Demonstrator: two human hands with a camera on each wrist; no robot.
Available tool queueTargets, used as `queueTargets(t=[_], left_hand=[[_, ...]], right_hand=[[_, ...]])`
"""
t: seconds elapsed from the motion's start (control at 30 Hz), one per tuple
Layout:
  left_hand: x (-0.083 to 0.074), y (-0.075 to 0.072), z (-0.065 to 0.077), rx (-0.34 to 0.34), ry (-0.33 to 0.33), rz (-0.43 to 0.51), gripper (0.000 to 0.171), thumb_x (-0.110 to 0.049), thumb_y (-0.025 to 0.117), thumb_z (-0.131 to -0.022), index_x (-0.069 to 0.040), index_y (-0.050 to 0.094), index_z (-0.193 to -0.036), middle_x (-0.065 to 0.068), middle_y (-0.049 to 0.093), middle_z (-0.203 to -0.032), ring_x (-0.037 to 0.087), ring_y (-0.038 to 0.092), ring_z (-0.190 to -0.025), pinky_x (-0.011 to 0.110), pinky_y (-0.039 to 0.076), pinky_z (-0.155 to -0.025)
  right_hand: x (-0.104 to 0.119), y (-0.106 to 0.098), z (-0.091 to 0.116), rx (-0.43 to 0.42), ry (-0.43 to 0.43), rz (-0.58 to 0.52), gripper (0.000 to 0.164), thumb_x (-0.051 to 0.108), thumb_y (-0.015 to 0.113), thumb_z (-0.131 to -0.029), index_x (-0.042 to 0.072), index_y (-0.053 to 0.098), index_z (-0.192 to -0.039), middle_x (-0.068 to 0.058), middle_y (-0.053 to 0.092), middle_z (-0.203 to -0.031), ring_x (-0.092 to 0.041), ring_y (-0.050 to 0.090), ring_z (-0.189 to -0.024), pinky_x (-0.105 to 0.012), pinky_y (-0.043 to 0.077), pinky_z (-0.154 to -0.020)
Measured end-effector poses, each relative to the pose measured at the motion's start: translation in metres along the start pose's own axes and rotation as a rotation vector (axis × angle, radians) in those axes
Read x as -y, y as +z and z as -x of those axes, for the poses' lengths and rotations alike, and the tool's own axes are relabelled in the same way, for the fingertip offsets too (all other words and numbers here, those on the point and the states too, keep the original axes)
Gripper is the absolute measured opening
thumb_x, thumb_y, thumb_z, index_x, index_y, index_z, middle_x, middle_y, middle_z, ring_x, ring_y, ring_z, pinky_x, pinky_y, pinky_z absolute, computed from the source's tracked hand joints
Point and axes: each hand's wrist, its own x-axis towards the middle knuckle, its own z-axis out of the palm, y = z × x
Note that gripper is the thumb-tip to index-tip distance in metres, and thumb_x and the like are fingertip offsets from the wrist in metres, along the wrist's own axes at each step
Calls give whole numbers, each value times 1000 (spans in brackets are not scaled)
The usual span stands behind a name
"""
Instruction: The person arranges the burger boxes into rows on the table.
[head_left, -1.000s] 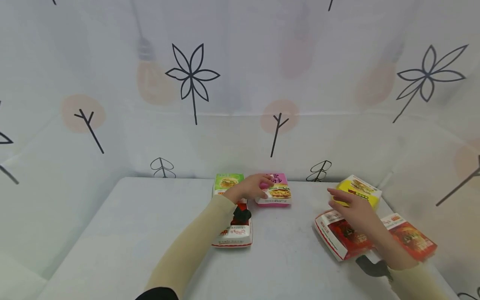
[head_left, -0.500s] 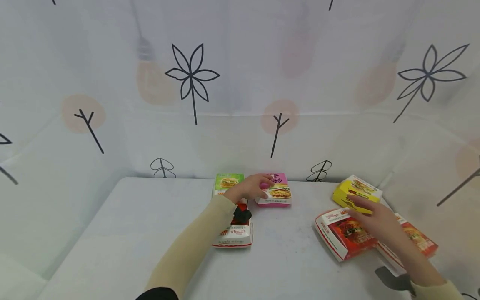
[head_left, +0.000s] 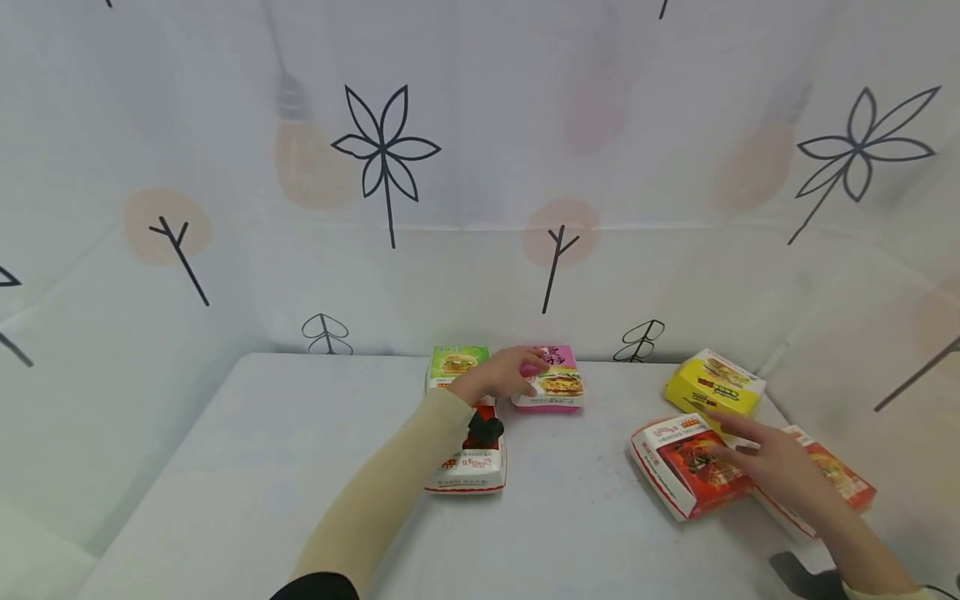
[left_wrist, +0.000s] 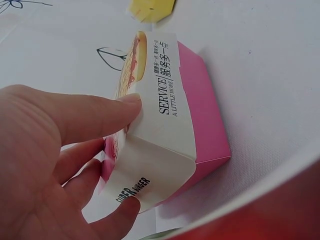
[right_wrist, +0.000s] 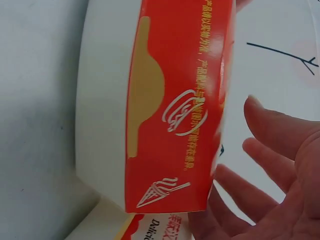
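Observation:
My left hand (head_left: 498, 375) rests on a pink and white burger box (head_left: 558, 392) at the table's back. In the left wrist view its thumb lies along the printed front edge, and the other fingers are loosely bent at the box's side. My right hand (head_left: 780, 458) hovers, fingers spread, by a red and white burger box (head_left: 693, 467). The right wrist view has that box's red side (right_wrist: 170, 125) close up, thumb apart from it and fingertips near its edge. Another red burger box (head_left: 840, 475) lies partly hidden behind the right forearm.
A yellow burger box (head_left: 708, 387) stands at the back right. Left of the pink one are a green burger box (head_left: 457, 362) and, in front, a red and white box (head_left: 468, 475), both partly covered by the left arm. A patterned curtain (head_left: 480, 275) borders the white table (head_left: 322, 433).
My right hand has drawn back to the right and toward me, off the yellow box, uncovering more of it and of the red box. The left hand and boxes keep their places.

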Motion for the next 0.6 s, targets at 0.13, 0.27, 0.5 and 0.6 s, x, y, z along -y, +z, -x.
queueTargets(t=[0.13, 0.27, 0.5, 0.6], left_hand=[[0, 0, 1, 3, -1, 2, 49, -15, 73, -91, -21, 61, -138, -8, 38, -156, 20, 28, -146, 42, 27, -117], [2, 0, -1, 7, -6, 6, 49, -14, 73, -91, -20, 61, -139, -8, 38, -156, 20, 28, -146, 42, 27, -117], [2, 0, -2, 10, -9, -4, 49, -15, 72, -92, -21, 60, -139, -7, 37, -157, 20, 27, -147, 42, 27, -117], [1, 0, -2, 12, 0, -15, 49, -15, 72, -92, -21, 60, -139, -7, 37, -157, 20, 27, -147, 42, 26, -117]], right_hand=[[-1, 2, 0, 34, 24, -16, 88, 58, 66, -89, -2, 41, -148, -39, 42, -140, -57, 50, -117, -53, 56, -79], [0, 5, -2, 74, 60, -24, 92, 58, 68, -87, -3, 39, -149, -41, 42, -139, -55, 50, -117, -51, 54, -79], [2, 11, -3, 75, 112, -35, 95, 63, 68, -84, -2, 41, -148, -41, 40, -138, -50, 45, -111, -54, 49, -80], [3, 16, -3, 71, 126, -51, 94, 63, 68, -84, 0, 41, -149, -41, 40, -137, -50, 45, -111, -53, 50, -79]])
